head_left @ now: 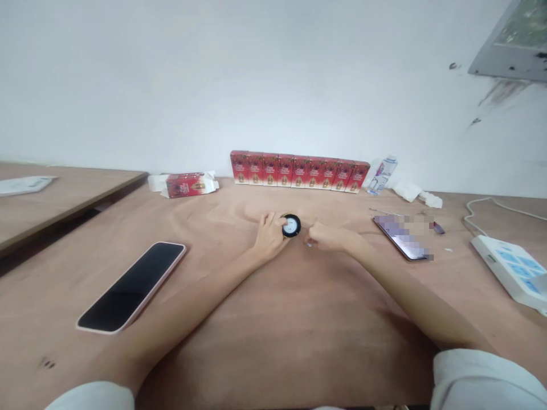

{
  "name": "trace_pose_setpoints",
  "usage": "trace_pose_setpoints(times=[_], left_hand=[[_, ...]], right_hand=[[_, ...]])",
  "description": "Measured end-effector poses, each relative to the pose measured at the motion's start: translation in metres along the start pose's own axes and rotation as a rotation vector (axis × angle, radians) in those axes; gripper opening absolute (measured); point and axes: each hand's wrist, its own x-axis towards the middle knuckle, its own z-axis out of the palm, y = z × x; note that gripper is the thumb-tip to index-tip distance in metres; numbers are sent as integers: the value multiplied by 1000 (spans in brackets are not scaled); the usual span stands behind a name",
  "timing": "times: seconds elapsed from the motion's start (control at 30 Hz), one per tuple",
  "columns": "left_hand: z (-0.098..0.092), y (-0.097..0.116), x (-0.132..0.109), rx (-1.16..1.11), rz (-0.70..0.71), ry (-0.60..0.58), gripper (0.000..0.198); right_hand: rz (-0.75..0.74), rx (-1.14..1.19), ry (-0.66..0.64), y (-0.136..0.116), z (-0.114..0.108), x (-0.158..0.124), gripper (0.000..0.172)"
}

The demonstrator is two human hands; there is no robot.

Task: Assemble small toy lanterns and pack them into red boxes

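In the middle of the table, my left hand [270, 234] grips a small round object with a black rim and a white face [292, 226]. Its thumb lies over the left part of that face, and dark marks show on the white. Just to the right, apart from the round object, is my right hand [325, 236] with its fingers curled in. A tiny pale bit [309, 244] shows under those fingertips; whether they pinch it or anything else is too small to tell.
Several red boxes [299, 172] stand in a row along the wall. An opened red box [186, 185] lies left of them, a clear bottle [383, 175] and crumpled tissue [407, 191] right. Phones lie left [130, 289] and right [401, 238], and a power strip [510, 267] sits far right.
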Motion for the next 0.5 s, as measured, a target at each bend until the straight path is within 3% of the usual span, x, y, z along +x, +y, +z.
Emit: trace_pose_setpoints(times=[0.2,0.5], left_hand=[[-1,1,1,13,-20,-35,15],[-1,0,1,6,-20,-37,15]], right_hand=[[32,-95,-49,-2,0,2,25],[84,-128,-9,0,9,5,24]])
